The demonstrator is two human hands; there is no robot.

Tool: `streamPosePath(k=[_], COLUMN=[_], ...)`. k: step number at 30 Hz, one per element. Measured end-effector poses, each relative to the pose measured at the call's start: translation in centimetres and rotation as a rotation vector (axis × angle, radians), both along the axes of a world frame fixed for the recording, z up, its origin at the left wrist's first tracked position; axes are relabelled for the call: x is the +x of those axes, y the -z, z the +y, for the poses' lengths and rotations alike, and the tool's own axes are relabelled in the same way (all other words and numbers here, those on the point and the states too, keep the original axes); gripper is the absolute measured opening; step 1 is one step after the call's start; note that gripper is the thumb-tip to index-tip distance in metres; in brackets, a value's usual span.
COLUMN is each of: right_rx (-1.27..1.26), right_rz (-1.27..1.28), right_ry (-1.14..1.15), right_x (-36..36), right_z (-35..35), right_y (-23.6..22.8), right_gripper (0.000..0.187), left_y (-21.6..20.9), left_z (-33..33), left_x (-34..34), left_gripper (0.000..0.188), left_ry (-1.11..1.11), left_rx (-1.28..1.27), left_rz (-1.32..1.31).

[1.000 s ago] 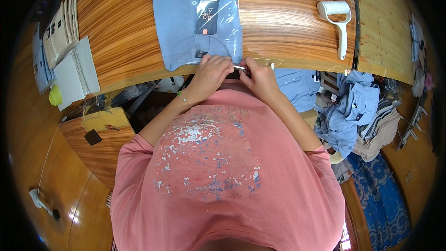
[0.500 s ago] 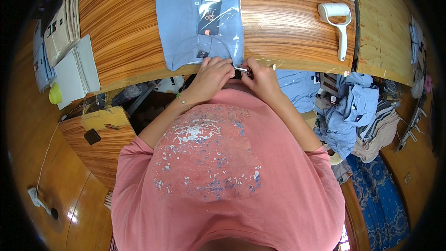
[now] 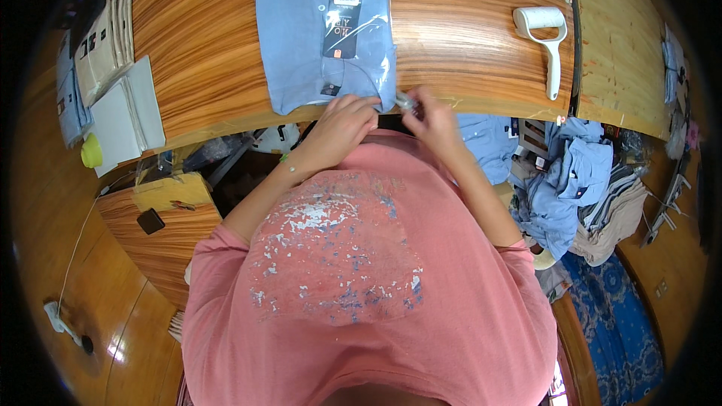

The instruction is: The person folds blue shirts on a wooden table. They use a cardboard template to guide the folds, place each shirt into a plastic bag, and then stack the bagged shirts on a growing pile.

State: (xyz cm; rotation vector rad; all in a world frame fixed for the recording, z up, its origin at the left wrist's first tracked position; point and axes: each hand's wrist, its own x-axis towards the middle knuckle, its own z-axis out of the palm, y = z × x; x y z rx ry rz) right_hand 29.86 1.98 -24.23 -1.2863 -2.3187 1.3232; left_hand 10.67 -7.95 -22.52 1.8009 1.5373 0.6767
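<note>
Surface (image 3: 466, 45): wood-grained, across the top of your frame;
Bagged blue shirt (image 3: 295, 37): lying flat on it, upper middle of the frame;
Left hand (image 3: 344, 124): your fingers curl at the shirt's lower edge; I cannot tell whether they pinch it;
Right hand (image 3: 436, 122): your fingers grip a small shiny tool (image 3: 406, 101), blurred.

Left hand (image 3: 344, 128) touching bagged shirt (image 3: 307, 41), lint roller (image 3: 540, 18)
</note>
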Motion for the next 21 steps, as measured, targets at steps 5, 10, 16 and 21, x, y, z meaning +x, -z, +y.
streamPosePath(k=[5,10,16,21], right_rx=[0.333,0.919,-0.327,-0.628], right_rz=[0.002,-0.270,0.491,0.303], right_ry=[0.260,0.255,0.279,0.336], right_x=[3.4,2.0,-5.3,-7.1], right_z=[7.4,9.9,6.4,7.1], right_y=[1.4,-1.0,2.3,1.4], right_gripper=[0.022,0.027,0.034,0.026], left_y=[-6.8,-5.9,3.4,3.7], left_z=[-2.1,-4.0,-1.4,-0.3], left_x=[-6.1,-13.2,-14.7,-15.1], left_gripper=[0.010,0.026,0.034,0.019], left_ry=[0.245,-0.083,-0.902,-0.760], left_rx=[-0.360,-0.618,-0.261,-0.434], left_rz=[0.159,-0.080,-0.691,-0.668])
